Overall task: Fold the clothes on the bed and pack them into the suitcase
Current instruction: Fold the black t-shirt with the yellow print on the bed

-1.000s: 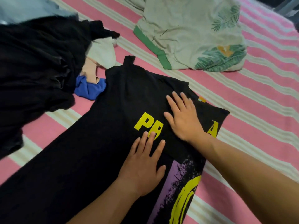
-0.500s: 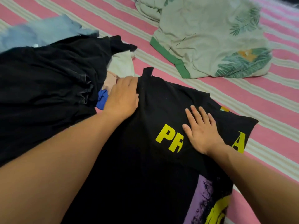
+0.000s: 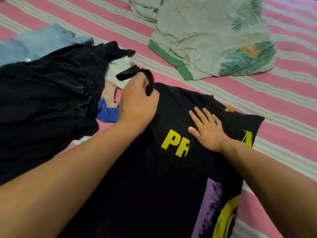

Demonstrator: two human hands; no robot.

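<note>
A black T-shirt (image 3: pixel 154 177) with yellow letters and a purple and yellow print lies spread on the pink striped bed (image 3: pixel 283 148). My left hand (image 3: pixel 139 102) grips the shirt's upper left corner, and a black flap of it sticks up past my fingers. My right hand (image 3: pixel 207 129) presses flat on the chest of the shirt, fingers straight, covering part of the lettering. No suitcase is in view.
A heap of dark clothes (image 3: pixel 48 103) lies to the left, with a light blue garment (image 3: pixel 37 45) behind it and cream, peach and bright blue pieces (image 3: pixel 108 112) at its edge. A pale green leaf-print garment (image 3: pixel 211 38) lies crumpled at the back right.
My left hand left the middle of the shirt, reached to its upper left corner and closed on the fabric, lifting a flap. My right hand stayed pressed on the chest.
</note>
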